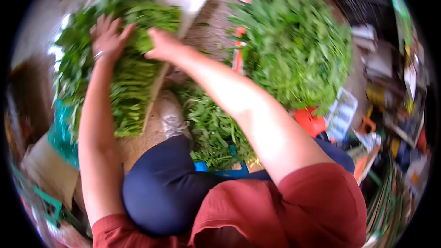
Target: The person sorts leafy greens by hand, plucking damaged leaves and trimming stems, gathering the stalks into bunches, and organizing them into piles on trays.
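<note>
My left hand (108, 38) lies with its fingers spread on the leafy side of a large pile of leafy greens (133, 76). Near the stem side, my right hand (161, 45) touches the same pile. Its thumb and forefinger are apart with green stems between them, and the other fingers are mostly hidden. The greens are layered in rows in a white foam box (186, 0), leaves mostly to the left and cut stems to the right. Motion blurs both hands slightly.
A second heap of greens (294, 46) stands to the right, beside an orange and white edge. Loose greens (213, 131) lie between my legs near my shoe (172, 117). A white plastic basket (342, 112), a red object (310, 121) and a black crate (363, 0) are at the right.
</note>
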### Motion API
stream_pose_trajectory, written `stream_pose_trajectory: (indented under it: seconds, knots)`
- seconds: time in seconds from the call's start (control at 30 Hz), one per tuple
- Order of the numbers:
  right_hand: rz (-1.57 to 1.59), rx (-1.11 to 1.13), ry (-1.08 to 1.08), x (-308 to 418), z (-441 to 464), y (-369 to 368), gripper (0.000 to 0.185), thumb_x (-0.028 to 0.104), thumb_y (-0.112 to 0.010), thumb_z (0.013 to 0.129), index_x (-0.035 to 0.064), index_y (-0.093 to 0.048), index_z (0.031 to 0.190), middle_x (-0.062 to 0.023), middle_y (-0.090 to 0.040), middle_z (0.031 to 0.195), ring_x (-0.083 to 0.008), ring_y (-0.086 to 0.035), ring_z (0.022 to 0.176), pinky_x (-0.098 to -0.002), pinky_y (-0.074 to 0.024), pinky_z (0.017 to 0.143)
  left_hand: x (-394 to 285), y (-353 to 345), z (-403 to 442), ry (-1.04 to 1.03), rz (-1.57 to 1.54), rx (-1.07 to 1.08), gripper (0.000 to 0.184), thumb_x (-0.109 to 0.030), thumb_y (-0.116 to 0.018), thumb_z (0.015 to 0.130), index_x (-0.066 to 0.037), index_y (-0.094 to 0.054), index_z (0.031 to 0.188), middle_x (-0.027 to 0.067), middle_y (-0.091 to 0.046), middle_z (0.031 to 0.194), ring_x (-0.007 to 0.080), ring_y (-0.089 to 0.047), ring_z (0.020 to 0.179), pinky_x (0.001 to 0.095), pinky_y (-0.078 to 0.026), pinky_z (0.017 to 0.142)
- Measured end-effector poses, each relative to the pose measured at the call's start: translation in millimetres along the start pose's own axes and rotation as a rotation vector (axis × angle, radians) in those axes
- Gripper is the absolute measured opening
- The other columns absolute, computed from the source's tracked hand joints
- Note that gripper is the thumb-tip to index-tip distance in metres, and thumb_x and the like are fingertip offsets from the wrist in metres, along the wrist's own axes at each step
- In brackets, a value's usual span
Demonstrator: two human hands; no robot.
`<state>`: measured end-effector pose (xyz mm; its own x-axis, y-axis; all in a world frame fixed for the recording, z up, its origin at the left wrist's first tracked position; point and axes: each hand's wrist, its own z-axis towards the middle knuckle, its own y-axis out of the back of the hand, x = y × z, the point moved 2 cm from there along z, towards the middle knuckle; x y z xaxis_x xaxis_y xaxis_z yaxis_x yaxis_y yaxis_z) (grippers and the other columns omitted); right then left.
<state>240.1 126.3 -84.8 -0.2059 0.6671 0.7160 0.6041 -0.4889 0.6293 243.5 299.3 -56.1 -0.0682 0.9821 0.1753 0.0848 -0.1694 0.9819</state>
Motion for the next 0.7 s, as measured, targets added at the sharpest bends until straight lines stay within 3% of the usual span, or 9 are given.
stream_pose_trajectory:
  seconds: [0.07,0.17,0.27,0.3,0.33,0.4,0.47,0.6,0.7]
  knots:
    - [-0.052,0.094,-0.112,17.4,-5.5,8.9,0.076,0.027,-0.071,0.062,-0.0008,-0.033,0.121,-0.0214,-0.043,0.114,-0.0326,-0.042,0.109,-0.0393,-0.0372,0.091,7.4,-9.1,0.3,0.007,-0.08,0.029,0.058,-0.059,-0.036,0.079,-0.019,-0.043,0.121,0.0064,-0.036,0.129,0.0272,-0.021,0.127,0.0468,-0.013,0.101]
    - [-0.043,-0.002,-0.223,35.6,-37.2,27.6,0.076,0.026,-0.067,0.067,0.0015,-0.027,0.127,-0.0211,-0.029,0.126,-0.0343,-0.03,0.118,-0.0434,-0.0306,0.096,3.2,-6.0,7.1,0.049,-0.028,0.105,0.062,-0.062,-0.035,0.078,-0.02,-0.04,0.123,0.0073,-0.032,0.133,0.0279,-0.018,0.128,0.0477,-0.011,0.103]
    - [0.022,-0.208,-0.091,19.1,-93.6,33.1,0.067,0.025,-0.062,0.072,0.0027,-0.031,0.127,-0.0226,-0.035,0.125,-0.0316,-0.037,0.116,-0.0393,-0.0338,0.096,-3.4,8.8,6.9,0.066,0.001,0.15,0.066,-0.064,-0.032,0.077,-0.021,-0.036,0.127,0.0089,-0.026,0.137,0.0282,-0.014,0.13,0.0472,-0.008,0.103]
    - [0.106,-0.164,-0.135,12.6,-117.6,38.1,0.061,0.024,-0.061,0.073,0.0022,-0.036,0.124,-0.022,-0.041,0.12,-0.0306,-0.043,0.111,-0.0377,-0.0372,0.092,-6.6,18.3,6.9,0.075,0.028,0.165,0.064,-0.06,-0.04,0.078,-0.026,-0.03,0.13,0.0097,-0.019,0.14,0.0286,-0.012,0.13,0.0473,-0.009,0.104]
    - [0.194,-0.118,-0.173,5.3,-142.5,44.4,0.055,0.023,-0.06,0.075,0.0017,-0.04,0.121,-0.0214,-0.048,0.115,-0.0296,-0.049,0.106,-0.0361,-0.0406,0.089,-9.1,26.6,4.5,0.078,0.027,0.149,0.064,-0.06,-0.04,0.078,-0.026,-0.03,0.13,0.0097,-0.019,0.14,0.0286,-0.012,0.13,0.0473,-0.009,0.104]
    - [0.22,0.098,-0.322,-15.2,-181.9,44.5,0.045,0.022,-0.059,0.076,0.0009,-0.047,0.115,-0.0188,-0.056,0.102,-0.0285,-0.056,0.094,-0.0345,-0.045,0.083,-10.6,45.5,-5.8,0.01,-0.101,-0.097,0.065,-0.054,-0.05,0.076,-0.032,-0.024,0.132,0.0095,-0.013,0.142,0.0288,-0.011,0.13,0.0476,-0.013,0.104]
    - [0.081,0.187,-0.314,-33.9,-212.9,49.1,0.041,0.023,-0.06,0.076,0.002,-0.052,0.11,-0.0176,-0.06,0.095,-0.028,-0.059,0.087,-0.036,-0.047,0.077,-12.4,69.6,-21.7,-0.084,-0.207,-0.231,0.071,-0.046,-0.058,0.074,-0.036,-0.02,0.133,0.0089,-0.008,0.142,0.0281,-0.012,0.13,0.0526,-0.017,0.101]
    - [-0.22,0.287,-0.213,-49.1,-244.7,67.9,0.041,0.025,-0.059,0.074,0.0039,-0.051,0.109,-0.0194,-0.058,0.095,-0.0325,-0.057,0.087,-0.0396,-0.0463,0.078,-17.0,126.5,-67.9,-0.035,-0.136,-0.058,0.07,-0.033,-0.068,0.068,-0.026,-0.033,0.128,0.0059,-0.012,0.142,0.0265,-0.01,0.131,0.0625,-0.012,0.097]
    - [-0.371,0.291,-0.071,-54.5,-253.2,80.7,0.041,0.03,-0.062,0.071,0.0071,-0.055,0.105,-0.018,-0.059,0.092,-0.0322,-0.058,0.085,-0.0396,-0.0466,0.075,-9.5,170.4,-109.5,-0.052,-0.257,0.042,0.067,-0.033,-0.067,0.069,-0.02,-0.035,0.127,0.0074,-0.015,0.141,0.0266,-0.012,0.13,0.0582,-0.013,0.1]
